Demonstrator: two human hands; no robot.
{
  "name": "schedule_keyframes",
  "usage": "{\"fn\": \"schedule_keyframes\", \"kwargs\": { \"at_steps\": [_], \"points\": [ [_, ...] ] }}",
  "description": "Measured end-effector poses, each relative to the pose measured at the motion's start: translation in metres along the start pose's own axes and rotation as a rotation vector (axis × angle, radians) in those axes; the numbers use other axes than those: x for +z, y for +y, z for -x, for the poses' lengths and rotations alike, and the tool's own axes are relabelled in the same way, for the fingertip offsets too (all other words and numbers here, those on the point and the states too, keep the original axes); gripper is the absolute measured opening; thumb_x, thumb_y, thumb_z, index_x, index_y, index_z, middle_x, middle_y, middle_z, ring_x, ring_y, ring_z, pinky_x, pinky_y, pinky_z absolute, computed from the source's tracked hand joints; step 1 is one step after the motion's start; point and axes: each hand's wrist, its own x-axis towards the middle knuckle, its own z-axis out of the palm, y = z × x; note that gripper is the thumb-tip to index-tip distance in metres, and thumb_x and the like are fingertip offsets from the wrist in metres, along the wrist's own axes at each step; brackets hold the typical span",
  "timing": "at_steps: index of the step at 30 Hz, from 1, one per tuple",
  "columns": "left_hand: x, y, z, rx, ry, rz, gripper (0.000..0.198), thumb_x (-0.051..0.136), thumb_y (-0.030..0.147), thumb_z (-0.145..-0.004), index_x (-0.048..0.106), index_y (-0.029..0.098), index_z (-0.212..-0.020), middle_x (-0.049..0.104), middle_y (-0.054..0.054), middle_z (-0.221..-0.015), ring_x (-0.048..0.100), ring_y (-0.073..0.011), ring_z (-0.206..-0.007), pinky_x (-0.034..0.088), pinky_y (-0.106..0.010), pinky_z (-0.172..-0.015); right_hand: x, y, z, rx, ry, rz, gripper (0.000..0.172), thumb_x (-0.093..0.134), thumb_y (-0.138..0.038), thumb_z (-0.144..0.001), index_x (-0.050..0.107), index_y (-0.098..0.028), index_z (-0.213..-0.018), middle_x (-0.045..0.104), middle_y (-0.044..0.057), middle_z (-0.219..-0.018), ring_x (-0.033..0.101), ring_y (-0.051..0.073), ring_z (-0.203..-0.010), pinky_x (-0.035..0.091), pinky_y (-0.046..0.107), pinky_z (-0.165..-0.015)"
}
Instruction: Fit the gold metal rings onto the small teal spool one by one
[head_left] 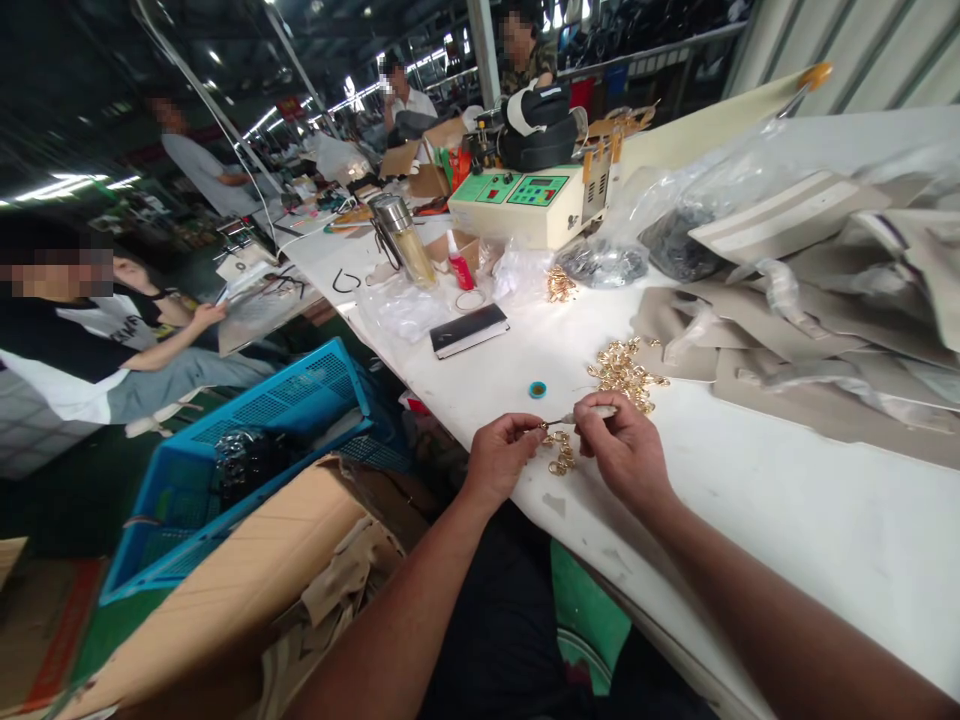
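Observation:
My left hand (498, 458) is closed in a pinch on a small gold-coloured metal fitting (543, 428), mostly covered by the fingertips. Gripped in my right hand (624, 455) is a thin pointed tool with a pale handle (604, 411); its tip meets the fitting or lies just beside it. A few gold fittings (561, 462) lie on the white table between my hands. Beyond my right hand is a larger heap of gold fittings (624, 370). A small round blue cap (537, 389), with something dark inside, rests just past my fingers.
Behind are a black notebook (471, 332), a red bottle (458, 265), a flask (405, 240) and a cream machine (525, 210). Grey-beige sheets (832, 340) cover the right. At left stand a blue crate (247, 430), a cardboard box (247, 560) and a seated person (112, 340).

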Motion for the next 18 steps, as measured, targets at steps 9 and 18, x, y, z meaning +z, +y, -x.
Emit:
{"fn": "schedule_keyframes", "kwargs": {
  "at_steps": [9, 18],
  "points": [
    [-0.0010, -0.0046, -0.0015, 0.015, -0.009, -0.009, 0.035, 0.083, 0.042, -0.075, 0.076, 0.014, -0.095, 0.069, -0.001, -0.072, 0.053, -0.0095, -0.060, 0.041, -0.024, -0.060, -0.0005, -0.0002, 0.0002, -0.010, 0.017, 0.033, 0.033, 0.065, -0.053, -0.094, 0.067, -0.020, -0.094, 0.063, -0.001, -0.067, 0.057, 0.015, -0.058, 0.045, 0.029, -0.059],
    [-0.0004, -0.0024, -0.0007, 0.009, -0.002, -0.001, 0.035, 0.084, 0.042, -0.074, 0.077, 0.014, -0.094, 0.069, -0.001, -0.071, 0.052, -0.0097, -0.059, 0.041, -0.024, -0.059, 0.0003, 0.0007, -0.0002, -0.015, 0.030, 0.058, 0.032, 0.064, -0.052, -0.094, 0.067, -0.020, -0.093, 0.064, 0.000, -0.070, 0.057, 0.015, -0.059, 0.046, 0.030, -0.061]
  ]
}}
